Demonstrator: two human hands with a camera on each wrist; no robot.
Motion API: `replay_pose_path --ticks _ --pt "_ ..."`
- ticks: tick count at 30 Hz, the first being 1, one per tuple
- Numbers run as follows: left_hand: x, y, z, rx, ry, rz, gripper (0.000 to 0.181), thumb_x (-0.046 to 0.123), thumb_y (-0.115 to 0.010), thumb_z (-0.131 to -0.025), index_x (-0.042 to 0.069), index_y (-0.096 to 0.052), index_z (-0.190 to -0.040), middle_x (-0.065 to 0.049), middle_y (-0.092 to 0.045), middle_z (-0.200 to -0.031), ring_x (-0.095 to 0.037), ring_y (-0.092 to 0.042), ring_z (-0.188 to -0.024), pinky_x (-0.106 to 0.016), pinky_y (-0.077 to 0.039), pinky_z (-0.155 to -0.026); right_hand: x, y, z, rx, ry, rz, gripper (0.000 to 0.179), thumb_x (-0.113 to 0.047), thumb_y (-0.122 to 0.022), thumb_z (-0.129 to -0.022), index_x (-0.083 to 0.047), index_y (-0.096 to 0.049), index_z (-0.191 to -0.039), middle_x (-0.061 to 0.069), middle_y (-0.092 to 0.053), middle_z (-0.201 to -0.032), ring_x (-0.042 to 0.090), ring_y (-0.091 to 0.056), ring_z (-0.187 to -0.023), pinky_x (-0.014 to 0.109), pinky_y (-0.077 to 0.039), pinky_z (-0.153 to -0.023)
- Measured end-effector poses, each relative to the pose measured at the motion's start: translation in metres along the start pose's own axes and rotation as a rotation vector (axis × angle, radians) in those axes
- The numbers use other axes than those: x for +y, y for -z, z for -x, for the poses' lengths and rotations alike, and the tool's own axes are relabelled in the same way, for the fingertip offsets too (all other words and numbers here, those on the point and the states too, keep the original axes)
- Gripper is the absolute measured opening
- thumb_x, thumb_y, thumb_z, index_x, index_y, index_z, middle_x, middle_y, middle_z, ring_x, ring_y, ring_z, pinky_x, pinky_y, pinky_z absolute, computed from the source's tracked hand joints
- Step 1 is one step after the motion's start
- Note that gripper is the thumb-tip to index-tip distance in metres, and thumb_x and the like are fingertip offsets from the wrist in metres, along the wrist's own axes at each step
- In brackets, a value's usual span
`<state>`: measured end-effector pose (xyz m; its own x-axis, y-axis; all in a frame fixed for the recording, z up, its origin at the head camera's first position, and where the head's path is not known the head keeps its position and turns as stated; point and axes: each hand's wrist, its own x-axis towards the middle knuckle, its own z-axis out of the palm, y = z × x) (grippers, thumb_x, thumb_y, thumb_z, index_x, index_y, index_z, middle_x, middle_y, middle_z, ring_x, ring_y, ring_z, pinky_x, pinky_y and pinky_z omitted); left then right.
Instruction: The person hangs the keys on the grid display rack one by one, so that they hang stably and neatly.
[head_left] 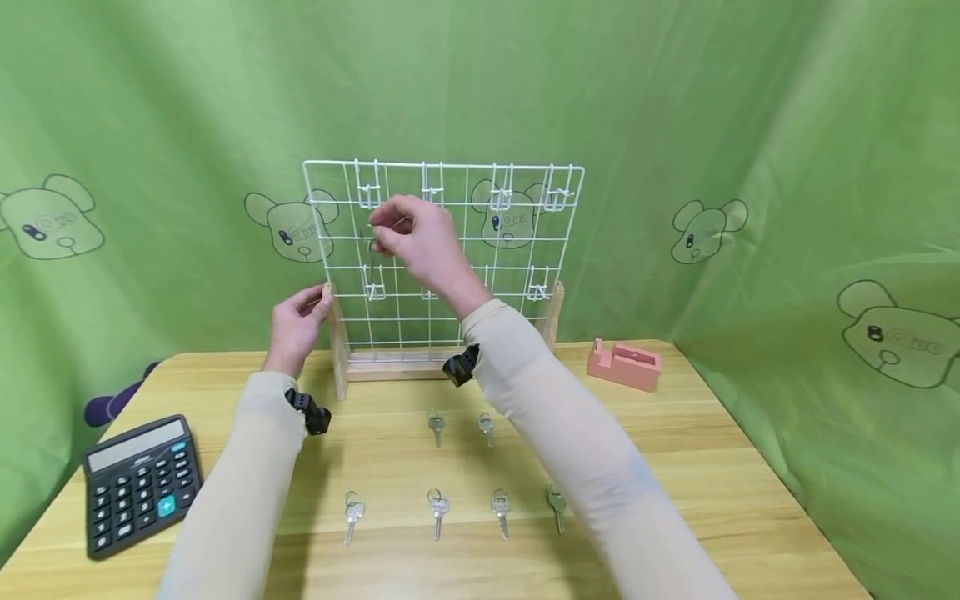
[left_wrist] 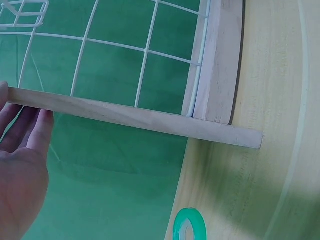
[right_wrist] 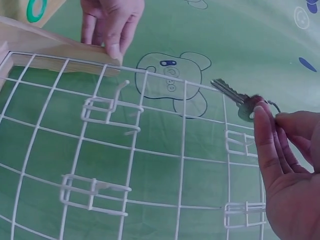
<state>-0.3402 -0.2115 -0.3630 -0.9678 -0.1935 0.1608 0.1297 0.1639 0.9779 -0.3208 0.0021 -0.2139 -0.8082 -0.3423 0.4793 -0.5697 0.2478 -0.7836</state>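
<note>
My right hand pinches a metal key by its ring end in front of the upper left of a white wire grid rack. In the right wrist view the key's toothed blade points away from the fingers, apart from the wires. White wire hooks hang on the grid in an upper and a lower row. Over at the rack's left side, my left hand grips the top of the upright wooden post between thumb and fingers.
Several keys with rings lie in two rows on the wooden table. A black calculator lies at the left, and a pink tape dispenser stands back right. Behind hangs a green curtain. A green ring shows near the rack's base.
</note>
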Motion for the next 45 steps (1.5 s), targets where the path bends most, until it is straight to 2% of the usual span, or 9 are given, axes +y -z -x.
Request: replay_pose_path --ticks 8,15,22,27,34,40,45 --pt "-0.001 0.000 -0.001 0.003 -0.008 0.010 0.045 0.019 -0.058 -0.100 0.003 -0.049 -0.142 -0.017 -0.052 -0.140 -0.027 -0.051 -0.126 -0.031 -0.043 -0.106 -0.010 -0.001 -0.009 0.080 0.027 -0.107 0.012 0.005 -0.063 -0.093 0.004 -0.065 -0.105 0.017 -0.066 -0.097 0.020 -0.067 -0.078 0.024 -0.059 -0.071" --pt "-0.001 0.000 0.000 0.001 0.004 0.004 0.046 0.020 -0.058 -0.101 0.005 -0.048 -0.143 -0.015 -0.052 -0.140 -0.026 -0.051 -0.125 -0.031 -0.043 -0.106 -0.013 -0.004 -0.018 0.156 0.034 -0.169 0.014 0.005 -0.063 -0.092 0.007 -0.064 -0.106 0.013 -0.066 -0.094 0.019 -0.067 -0.079 0.023 -0.059 -0.073" --pt "-0.001 0.000 0.000 -0.003 0.003 0.003 0.046 0.020 -0.058 -0.100 0.005 -0.048 -0.143 -0.016 -0.052 -0.140 -0.026 -0.051 -0.125 -0.031 -0.043 -0.106 -0.010 -0.009 -0.024 0.198 0.021 -0.202 0.012 0.007 -0.063 -0.092 0.007 -0.064 -0.104 0.016 -0.065 -0.095 0.020 -0.067 -0.080 0.023 -0.059 -0.073" --pt "-0.002 0.000 0.000 0.005 0.009 0.004 0.045 0.019 -0.058 -0.101 0.005 -0.048 -0.143 -0.016 -0.053 -0.139 -0.026 -0.052 -0.125 -0.032 -0.043 -0.106 -0.007 -0.013 -0.027 0.218 -0.004 -0.168 0.012 0.007 -0.062 -0.092 0.005 -0.063 -0.104 0.013 -0.064 -0.094 0.019 -0.066 -0.081 0.023 -0.059 -0.073" --pt "-0.001 -0.001 0.000 -0.004 0.006 -0.008 0.046 0.020 -0.057 -0.101 0.006 -0.047 -0.143 -0.015 -0.052 -0.140 -0.026 -0.051 -0.126 -0.033 -0.042 -0.107 -0.002 -0.014 -0.024 0.224 0.009 -0.103 0.014 0.007 -0.061 -0.093 0.006 -0.062 -0.107 0.013 -0.063 -0.095 0.018 -0.065 -0.081 0.021 -0.059 -0.072" --pt "-0.001 -0.002 0.000 0.001 -0.005 0.006 0.045 0.018 -0.057 -0.101 0.004 -0.048 -0.142 -0.016 -0.052 -0.140 -0.027 -0.051 -0.126 -0.032 -0.043 -0.107 0.005 -0.011 -0.010 0.198 0.080 0.031 0.020 0.005 -0.061 -0.093 0.006 -0.061 -0.113 0.009 -0.062 -0.097 0.016 -0.063 -0.083 0.018 -0.056 -0.071" --pt "-0.001 -0.001 0.000 0.005 -0.008 -0.010 0.045 0.021 -0.056 -0.102 0.005 -0.048 -0.143 -0.016 -0.051 -0.142 -0.027 -0.049 -0.127 -0.034 -0.042 -0.107 0.018 -0.010 0.010 0.137 0.086 0.114 0.019 0.000 -0.062 -0.094 0.002 -0.062 -0.113 0.005 -0.063 -0.101 0.015 -0.060 -0.090 0.016 -0.053 -0.079"
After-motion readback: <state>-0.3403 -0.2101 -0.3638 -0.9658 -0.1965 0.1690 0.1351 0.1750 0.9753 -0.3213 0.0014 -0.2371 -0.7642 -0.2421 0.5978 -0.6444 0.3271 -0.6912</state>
